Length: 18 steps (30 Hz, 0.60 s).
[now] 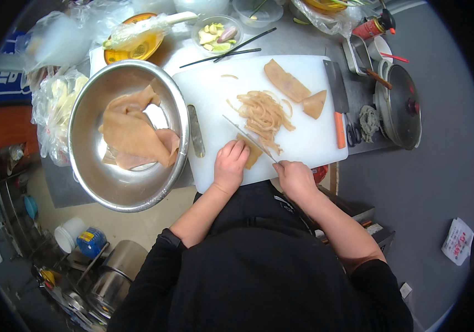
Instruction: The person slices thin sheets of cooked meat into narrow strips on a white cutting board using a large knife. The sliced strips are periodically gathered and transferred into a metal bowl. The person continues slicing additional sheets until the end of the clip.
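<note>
My right hand (297,176) grips a knife (248,138) whose thin blade slants up and left over the white cutting board (216,97). Under the fingertips of my left hand (232,162), a flat tan piece of what looks like pork skin (253,155) is pressed to the board, its edge beside the blade. Just beyond the blade lies a heap of cut tan strips (264,112). Two uncut pieces, a long one (286,81) and a smaller one (315,104), rest at the board's upper right. Larger tan sheets (133,128) fill part of the steel bowl (83,166) at left.
A cleaver (336,91) with an orange handle lies along the board's right edge, beside black-handled scissors (353,133). Black chopsticks (237,52) and a plastic tub (217,35) of garlic and shallot sit behind. A lidded pan (401,106) stands at right.
</note>
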{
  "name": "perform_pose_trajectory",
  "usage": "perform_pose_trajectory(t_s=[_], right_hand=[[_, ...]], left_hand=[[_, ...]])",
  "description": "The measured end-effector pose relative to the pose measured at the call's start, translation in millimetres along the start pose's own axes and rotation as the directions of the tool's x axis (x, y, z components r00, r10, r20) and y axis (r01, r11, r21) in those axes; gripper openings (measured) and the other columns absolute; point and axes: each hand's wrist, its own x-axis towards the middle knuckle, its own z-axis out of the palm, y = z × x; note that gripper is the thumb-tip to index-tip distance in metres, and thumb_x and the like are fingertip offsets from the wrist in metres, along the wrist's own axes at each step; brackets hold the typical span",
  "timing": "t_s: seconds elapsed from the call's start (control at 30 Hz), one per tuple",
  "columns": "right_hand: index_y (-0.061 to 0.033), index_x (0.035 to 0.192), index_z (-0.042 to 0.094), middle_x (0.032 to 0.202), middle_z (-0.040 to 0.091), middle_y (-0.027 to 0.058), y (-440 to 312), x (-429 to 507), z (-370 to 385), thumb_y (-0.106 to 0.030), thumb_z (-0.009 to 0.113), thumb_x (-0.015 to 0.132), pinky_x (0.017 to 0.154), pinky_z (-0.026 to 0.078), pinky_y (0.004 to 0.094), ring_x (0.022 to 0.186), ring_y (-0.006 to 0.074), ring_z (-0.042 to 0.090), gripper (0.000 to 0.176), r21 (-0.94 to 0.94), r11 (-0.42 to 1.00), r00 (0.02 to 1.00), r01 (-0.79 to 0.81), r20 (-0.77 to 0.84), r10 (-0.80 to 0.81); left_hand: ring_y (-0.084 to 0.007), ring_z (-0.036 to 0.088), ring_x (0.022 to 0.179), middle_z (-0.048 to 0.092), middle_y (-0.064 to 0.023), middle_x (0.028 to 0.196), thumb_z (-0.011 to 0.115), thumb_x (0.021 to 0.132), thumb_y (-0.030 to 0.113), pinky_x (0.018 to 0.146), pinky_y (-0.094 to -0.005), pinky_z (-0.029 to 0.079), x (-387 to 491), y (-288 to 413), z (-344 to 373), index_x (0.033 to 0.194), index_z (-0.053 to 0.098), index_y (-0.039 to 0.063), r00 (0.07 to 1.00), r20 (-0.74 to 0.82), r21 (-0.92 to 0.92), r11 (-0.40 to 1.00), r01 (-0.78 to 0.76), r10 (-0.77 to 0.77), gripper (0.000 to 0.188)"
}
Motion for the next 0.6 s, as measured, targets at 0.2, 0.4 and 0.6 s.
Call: perform_pose_trajectory(t_s=[0.2, 0.4, 0.6], right_hand=[[0.0014, 0.082, 0.068, 0.074, 0.066, 0.0259, 4, -7, 1, -0.026, 0.058, 0.097, 0.071, 0.052, 0.0526, 0.075, 0.0445, 0.065, 0.033, -0.105, 0.994, 0.999, 0.017, 0.046, -0.013], [0.0011, 0.082, 0.069, 0.074, 0.067, 0.0248, -12, 32, 22, -0.025, 0.061, 0.094, 0.071, 0.053, 0.0514, 0.075, 0.0439, 0.066, 0.03, -0.105, 0.993, 0.998, 0.059, 0.036, -0.055], [0.0004, 0.082, 0.071, 0.076, 0.067, 0.0242, -19, 44, 9, -0.022, 0.062, 0.092, 0.072, 0.054, 0.0503, 0.077, 0.043, 0.067, 0.026, -0.064, 0.997, 0.999, 0.031, 0.026, -0.029]], left_hand=[[-0.0305, 0.06, 0.109, 0.064, -0.0101, 0.113, 0.065, 0.078, 0.007, 0.09, -0.0398, 0.05, 3, 1, 0, 0.104, 0.067, 0.004, 0.999, -0.026, 0.02, 0.999, 0.029, -0.029, 0.027], [-0.0319, 0.059, 0.112, 0.063, -0.0117, 0.114, 0.061, 0.079, 0.006, 0.092, -0.0406, 0.05, 2, -4, 3, 0.109, 0.066, 0.002, 0.998, -0.013, -0.079, 0.995, 0.057, -0.058, 0.031], [-0.0322, 0.059, 0.111, 0.063, -0.0126, 0.114, 0.063, 0.076, 0.003, 0.092, -0.04, 0.051, 1, -4, 2, 0.106, 0.067, 0.002, 0.998, -0.008, -0.091, 0.994, 0.055, -0.056, 0.03]])
